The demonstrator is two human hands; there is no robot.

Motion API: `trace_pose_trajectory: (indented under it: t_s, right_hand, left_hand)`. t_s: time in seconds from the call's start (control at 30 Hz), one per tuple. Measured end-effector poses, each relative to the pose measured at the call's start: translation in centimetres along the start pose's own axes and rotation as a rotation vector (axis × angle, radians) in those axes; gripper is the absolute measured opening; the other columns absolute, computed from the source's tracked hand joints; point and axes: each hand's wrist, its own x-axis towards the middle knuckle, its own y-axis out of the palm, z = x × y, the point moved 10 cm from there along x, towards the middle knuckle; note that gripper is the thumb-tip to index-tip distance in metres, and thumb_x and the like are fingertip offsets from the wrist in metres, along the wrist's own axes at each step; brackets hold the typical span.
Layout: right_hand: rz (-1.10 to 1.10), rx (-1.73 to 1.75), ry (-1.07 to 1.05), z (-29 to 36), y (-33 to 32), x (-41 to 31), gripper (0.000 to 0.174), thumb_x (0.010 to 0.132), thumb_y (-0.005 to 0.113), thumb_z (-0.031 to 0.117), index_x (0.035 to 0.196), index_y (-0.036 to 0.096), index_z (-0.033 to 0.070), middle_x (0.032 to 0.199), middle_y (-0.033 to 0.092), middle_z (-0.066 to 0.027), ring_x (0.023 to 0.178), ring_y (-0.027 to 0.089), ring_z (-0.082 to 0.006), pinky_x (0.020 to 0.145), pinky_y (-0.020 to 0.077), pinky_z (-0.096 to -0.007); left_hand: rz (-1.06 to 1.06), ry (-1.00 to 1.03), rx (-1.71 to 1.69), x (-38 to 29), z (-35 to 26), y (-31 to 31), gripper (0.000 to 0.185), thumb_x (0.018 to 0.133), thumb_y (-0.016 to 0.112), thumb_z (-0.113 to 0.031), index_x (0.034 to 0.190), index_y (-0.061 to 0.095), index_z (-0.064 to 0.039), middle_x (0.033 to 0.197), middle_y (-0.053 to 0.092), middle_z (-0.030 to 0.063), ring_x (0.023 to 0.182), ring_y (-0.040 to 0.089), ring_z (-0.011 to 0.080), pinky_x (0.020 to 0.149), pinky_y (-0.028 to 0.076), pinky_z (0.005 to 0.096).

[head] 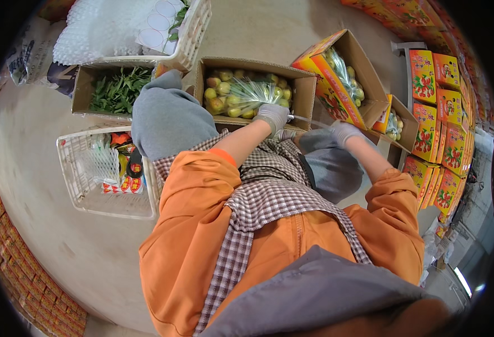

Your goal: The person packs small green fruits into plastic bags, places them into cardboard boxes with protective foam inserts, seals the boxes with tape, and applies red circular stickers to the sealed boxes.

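My left hand [273,117], in a pale grey glove, is closed round the gathered neck of a clear plastic bag [253,93]. The bag covers yellow-green fruit with reddish patches, inside an open cardboard box [308,99] in front of me. From beside my left hand a thin, pale plastic strip [312,122] runs taut to the right. My right hand [344,131], gloved too, pinches its far end near my knee. A small shiny thing shows at the left fist; what it is cannot be told.
On the left are a box of green leaves [118,90], a white crate [72,185] with packets and a black-handled item, and a crate of foam netting [198,38]. To the right stand two open fruit boxes [333,90] [407,126] and stacked printed cartons [426,126].
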Motion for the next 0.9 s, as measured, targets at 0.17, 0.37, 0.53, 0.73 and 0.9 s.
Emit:
trace_pose_trajectory:
  t_s: [0.17,0.37,0.53,0.73,0.9]
  right_hand:
    - [0.077,0.019,-0.069,7.3,-9.3,-9.6,0.031,0.084,0.045,0.022,0.098,0.067,0.006,0.101,0.063,-0.0194,0.096,0.061,-0.0341,0.083,0.048,-0.0415]
    - [-0.129,0.08,-0.011,-2.4,-7.0,0.6,0.032,0.085,0.046,0.025,0.094,0.066,0.002,0.094,0.065,-0.019,0.091,0.062,-0.0343,0.077,0.0498,-0.044]
    - [0.145,0.095,0.035,2.0,-1.8,-3.4,0.026,0.082,0.05,0.017,0.099,0.066,0.003,0.099,0.065,-0.0177,0.092,0.062,-0.0325,0.08,0.0493,-0.0399]
    - [0.046,0.06,-0.238,6.2,-11.2,-7.5,0.028,0.082,0.047,0.025,0.089,0.065,0.005,0.093,0.065,-0.0163,0.087,0.062,-0.0348,0.076,0.049,-0.0427]
    - [-0.166,-0.05,-0.152,-0.4,-10.2,-0.2,0.028,0.087,0.045,0.021,0.094,0.066,0.005,0.093,0.065,-0.0171,0.087,0.063,-0.033,0.078,0.051,-0.0398]
  left_hand:
    - [0.004,0.095,-0.021,0.3,0.0,0.2,0.024,0.087,0.048,-0.023,0.102,0.063,-0.012,0.094,0.066,0.0129,0.089,0.064,0.0297,0.076,0.049,0.0424]
    - [-0.008,-0.005,-0.18,1.6,0.4,-0.5,0.03,0.087,0.051,-0.033,0.104,0.062,-0.011,0.095,0.066,0.0132,0.089,0.063,0.0303,0.077,0.049,0.0429]
    - [0.052,0.084,0.019,1.0,-0.9,0.7,0.024,0.087,0.049,-0.022,0.101,0.066,-0.012,0.094,0.066,0.0139,0.089,0.063,0.0308,0.076,0.05,0.0412]
    - [0.008,0.113,-0.099,1.2,0.0,-0.2,0.024,0.086,0.05,-0.023,0.102,0.064,-0.012,0.097,0.065,0.0139,0.091,0.062,0.0301,0.079,0.049,0.0415]
    - [0.013,0.065,-0.206,1.2,0.3,-0.9,0.03,0.087,0.05,-0.032,0.101,0.063,-0.009,0.097,0.064,0.0155,0.091,0.062,0.0304,0.08,0.048,0.0422]
